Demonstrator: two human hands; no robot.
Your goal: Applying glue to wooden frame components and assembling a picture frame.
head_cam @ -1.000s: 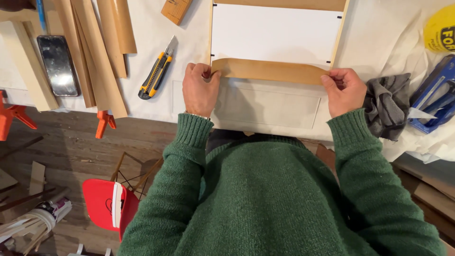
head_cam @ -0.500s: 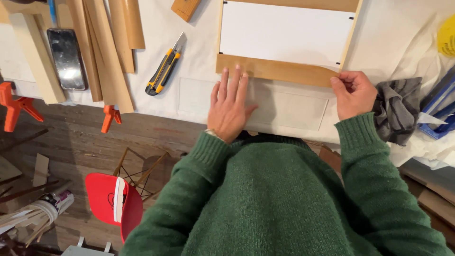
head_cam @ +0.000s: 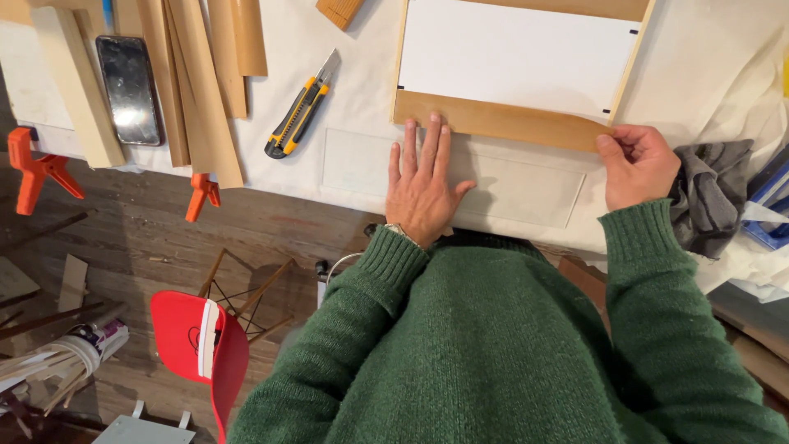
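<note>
A flat wooden frame [head_cam: 501, 121] holding a white panel [head_cam: 516, 56] lies on the white-covered table [head_cam: 362, 99]. My left hand [head_cam: 423, 185] rests flat with fingers spread on the table, fingertips touching the frame's near edge. My right hand [head_cam: 634, 164] pinches the frame's near right corner between thumb and fingers. Both arms wear green knitted sleeves. A clear rectangular sheet [head_cam: 526, 185] lies under my left hand, just below the frame.
A yellow-black utility knife [head_cam: 302, 104] lies left of the frame. Wooden strips [head_cam: 193, 82] and a dark phone [head_cam: 129, 89] sit at far left. Orange clamps [head_cam: 201, 195] grip the table edge. A grey cloth [head_cam: 711, 197] lies right. A red chair [head_cam: 201, 349] stands below.
My left hand let go of the frame's left corner, slid right and flattened with its fingertips on the frame's near edge. My right hand kept its hold on the right corner.
</note>
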